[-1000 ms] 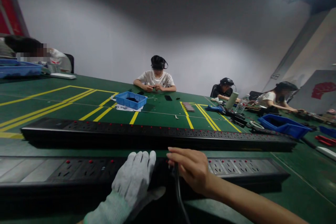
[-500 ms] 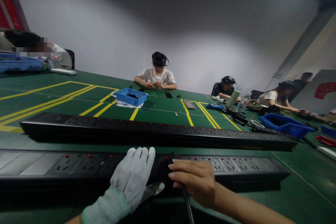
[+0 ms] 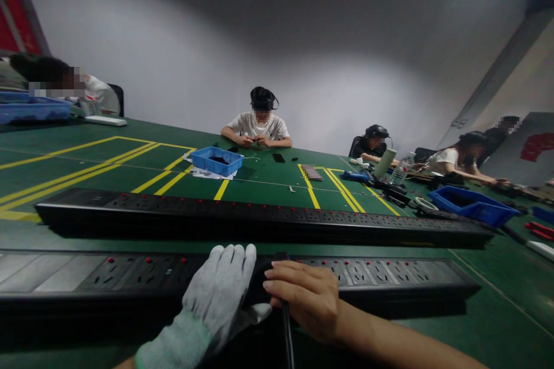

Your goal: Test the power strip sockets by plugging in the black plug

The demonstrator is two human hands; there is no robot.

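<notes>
A long black power strip [image 3: 147, 277] with red lights and sockets lies across the table in front of me. My left hand [image 3: 223, 288], in a grey glove with a green cuff, grips it, fingers over the top face and thumb at the near side. Just to the right, my bare right hand [image 3: 303, 297] is closed on a black power cord [image 3: 287, 334] over the sockets. The cord runs down toward me, and its upper end is mostly hidden by the fingers. Behind lies a second black power strip [image 3: 242, 219], touched by neither hand.
Beyond the strips, a blue bin [image 3: 217, 160] with dark parts sits on paper. A larger blue bin [image 3: 471, 204], tools and a bottle [image 3: 402, 167] are at the right. Another blue crate [image 3: 34, 108] stands far left. Several co-workers sit around the green table [image 3: 268, 184].
My right hand has shifted slightly left along the strip with the cord, closer to my left hand. The gloved hand has stayed in place.
</notes>
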